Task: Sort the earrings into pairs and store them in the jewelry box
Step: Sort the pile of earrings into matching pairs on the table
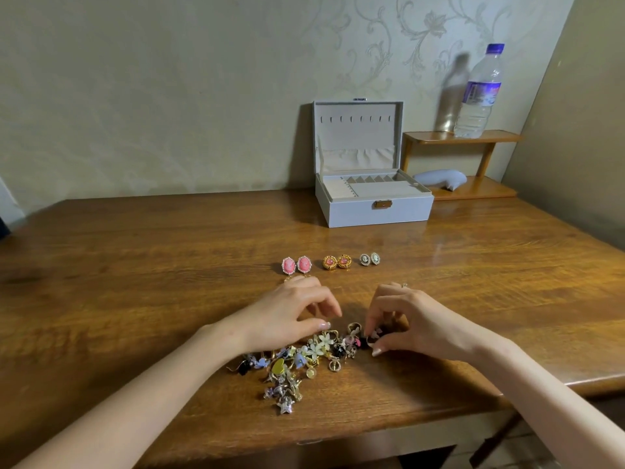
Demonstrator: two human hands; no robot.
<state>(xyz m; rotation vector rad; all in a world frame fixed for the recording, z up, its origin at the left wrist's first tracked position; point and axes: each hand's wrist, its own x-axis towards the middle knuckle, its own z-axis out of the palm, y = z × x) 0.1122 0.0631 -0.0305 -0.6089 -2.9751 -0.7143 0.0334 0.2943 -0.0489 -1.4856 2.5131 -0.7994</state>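
Note:
A heap of mixed earrings (294, 363) lies on the wooden table (135, 265) near its front edge. Beyond it stand three sorted pairs in a row: pink cameo earrings (296, 265), gold round earrings (337, 262) and small grey cameo earrings (369, 258). The grey jewelry box (375, 208) stands open at the back, its lid upright. My left hand (291, 316) hovers over the heap's far edge with fingers curled, holding nothing I can see. My right hand (402, 319) pinches a small dark earring (373, 335) at the heap's right end.
A small wooden shelf (463, 137) stands right of the box, with a water bottle (478, 93) on top and a pale grey object (439, 179) below. The table's front edge runs close to my arms; a wall stands behind.

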